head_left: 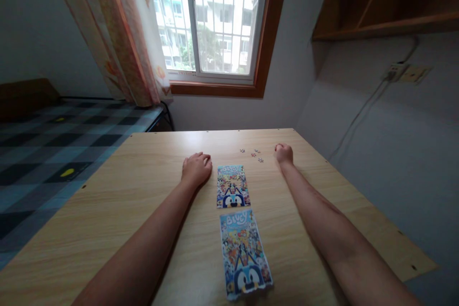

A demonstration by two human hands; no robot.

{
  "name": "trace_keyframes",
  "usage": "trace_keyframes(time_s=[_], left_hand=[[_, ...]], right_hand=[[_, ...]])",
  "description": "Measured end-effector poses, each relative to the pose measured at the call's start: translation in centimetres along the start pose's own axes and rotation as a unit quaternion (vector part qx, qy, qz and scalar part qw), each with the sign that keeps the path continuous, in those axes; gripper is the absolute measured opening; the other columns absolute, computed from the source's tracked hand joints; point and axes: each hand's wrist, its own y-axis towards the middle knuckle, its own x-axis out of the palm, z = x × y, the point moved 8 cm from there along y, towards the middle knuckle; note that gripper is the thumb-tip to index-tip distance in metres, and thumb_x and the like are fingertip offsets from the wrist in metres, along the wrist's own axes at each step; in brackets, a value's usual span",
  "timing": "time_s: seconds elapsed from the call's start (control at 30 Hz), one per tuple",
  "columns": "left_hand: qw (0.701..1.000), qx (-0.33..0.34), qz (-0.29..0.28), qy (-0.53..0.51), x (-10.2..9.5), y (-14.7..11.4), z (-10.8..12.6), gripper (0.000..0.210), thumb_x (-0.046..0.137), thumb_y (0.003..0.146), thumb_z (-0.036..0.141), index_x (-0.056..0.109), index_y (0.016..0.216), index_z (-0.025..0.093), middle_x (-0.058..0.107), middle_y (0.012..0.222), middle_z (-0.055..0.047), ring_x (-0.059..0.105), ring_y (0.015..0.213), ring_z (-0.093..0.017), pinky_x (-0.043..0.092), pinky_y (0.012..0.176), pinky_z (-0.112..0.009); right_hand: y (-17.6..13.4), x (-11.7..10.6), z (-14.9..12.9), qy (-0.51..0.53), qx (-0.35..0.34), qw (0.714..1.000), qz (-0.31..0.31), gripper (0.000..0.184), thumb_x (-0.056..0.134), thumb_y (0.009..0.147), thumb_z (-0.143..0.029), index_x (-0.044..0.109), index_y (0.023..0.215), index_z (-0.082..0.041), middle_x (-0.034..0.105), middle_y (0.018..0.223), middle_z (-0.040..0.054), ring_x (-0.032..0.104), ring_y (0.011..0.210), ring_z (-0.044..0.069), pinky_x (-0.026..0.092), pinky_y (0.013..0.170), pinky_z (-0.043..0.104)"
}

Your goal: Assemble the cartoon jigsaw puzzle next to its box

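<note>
A small jigsaw puzzle point(233, 196) with a blue cartoon dog's face lies flat mid-table; a wood-coloured patch shows in its upper middle. Just left of it rests my left hand point(197, 168), palm down, fingers stretched out and holding nothing I can see. Below the puzzle lies a paper picture point(244, 253) of the same design, its bottom edge ragged. Several loose puzzle pieces point(253, 155) are scattered beyond the puzzle to the right. My right hand point(284, 153) rests to their right, its fingers curled into a fist; whatever may be inside is hidden.
The wooden table point(150, 191) reaches toward a window point(224, 19) with a curtain point(122, 33) at its left. A bed with a checked cover point(71, 129) stands left. At right are a wall shelf point(387, 28) and a plugged-in cable point(362, 107).
</note>
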Motion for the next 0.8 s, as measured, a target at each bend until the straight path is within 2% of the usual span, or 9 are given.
trace_keyframes(time_s=[0.1, 0.23, 0.33, 0.43, 0.5, 0.57, 0.67, 0.8], left_hand=[[1.0, 0.001, 0.012, -0.015, -0.1, 0.0, -0.1, 0.035, 0.049, 0.093, 0.036, 0.071, 0.118, 0.026, 0.062, 0.142, -0.008, 0.051, 0.136, -0.028, 0.035, 0.116, -0.049], [1.0, 0.002, 0.019, -0.018, -0.3, -0.2, 0.0, 0.034, 0.05, 0.091, 0.034, 0.071, 0.117, 0.026, 0.063, 0.14, -0.008, 0.053, 0.133, -0.027, 0.036, 0.115, -0.048], [1.0, 0.002, 0.017, -0.019, -0.5, -0.3, 0.1, 0.034, 0.051, 0.091, 0.033, 0.07, 0.117, 0.026, 0.064, 0.14, -0.008, 0.054, 0.133, -0.027, 0.036, 0.115, -0.048], [1.0, -0.001, 0.018, -0.025, -0.5, -0.4, 0.2, 0.035, 0.05, 0.09, 0.031, 0.07, 0.118, 0.024, 0.065, 0.137, -0.009, 0.056, 0.131, -0.027, 0.037, 0.114, -0.047], [0.999, -0.003, 0.022, -0.025, -0.6, -0.4, 0.2, 0.035, 0.05, 0.091, 0.03, 0.069, 0.118, 0.023, 0.066, 0.137, -0.009, 0.057, 0.129, -0.027, 0.037, 0.114, -0.047], [1.0, 0.0, 0.022, -0.021, -0.5, -0.4, 0.2, 0.035, 0.05, 0.091, 0.03, 0.069, 0.118, 0.022, 0.065, 0.138, -0.01, 0.057, 0.128, -0.028, 0.038, 0.113, -0.047], [1.0, 0.001, 0.018, -0.017, -0.3, -0.3, 0.2, 0.035, 0.051, 0.09, 0.03, 0.069, 0.119, 0.021, 0.064, 0.139, -0.011, 0.056, 0.129, -0.028, 0.038, 0.113, -0.048], [1.0, -0.005, 0.019, -0.019, -0.2, -0.3, 0.1, 0.034, 0.053, 0.09, 0.031, 0.069, 0.118, 0.024, 0.064, 0.139, -0.009, 0.055, 0.13, -0.028, 0.037, 0.113, -0.047]], right_hand=[[0.9, 0.7, -0.2, 0.011, 0.023, 0.999, 0.025, 0.033, 0.038, 0.07, -0.026, 0.07, 0.076, -0.018, 0.07, 0.071, 0.0081, 0.062, 0.071, 0.023, 0.041, 0.055, 0.027], [1.2, 1.0, -1.6, 0.016, 0.026, 0.998, 0.052, 0.045, 0.036, 0.077, -0.025, 0.074, 0.099, -0.014, 0.074, 0.088, 0.012, 0.065, 0.081, 0.025, 0.046, 0.064, 0.028], [0.4, 1.1, -4.1, 0.014, -0.017, 0.997, 0.068, 0.045, 0.04, 0.081, -0.025, 0.075, 0.107, -0.014, 0.071, 0.111, 0.0151, 0.062, 0.102, 0.028, 0.048, 0.084, 0.034], [-1.3, 1.3, -8.0, -0.014, -0.125, 0.99, 0.068, 0.039, 0.047, 0.086, -0.024, 0.076, 0.112, -0.02, 0.062, 0.134, 0.0122, 0.05, 0.125, 0.029, 0.037, 0.105, 0.04], [-2.8, 2.6, -10.8, -0.071, -0.229, 0.971, 0.022, 0.036, 0.05, 0.09, -0.024, 0.076, 0.115, -0.022, 0.064, 0.134, 0.011, 0.048, 0.125, 0.029, 0.033, 0.108, 0.043], [-4.1, 4.7, -12.4, -0.145, -0.29, 0.944, -0.064, 0.035, 0.05, 0.093, -0.026, 0.075, 0.119, -0.023, 0.068, 0.129, 0.0105, 0.049, 0.122, 0.029, 0.034, 0.106, 0.045], [-5.2, 7.3, -12.5, -0.218, -0.301, 0.913, -0.168, 0.035, 0.053, 0.095, -0.032, 0.074, 0.121, -0.024, 0.072, 0.124, 0.0098, 0.051, 0.118, 0.029, 0.036, 0.103, 0.046], [-5.8, 8.1, -12.3, -0.235, -0.305, 0.9, -0.206, 0.034, 0.053, 0.096, -0.036, 0.076, 0.118, -0.023, 0.075, 0.119, 0.0111, 0.054, 0.116, 0.03, 0.038, 0.1, 0.045]])
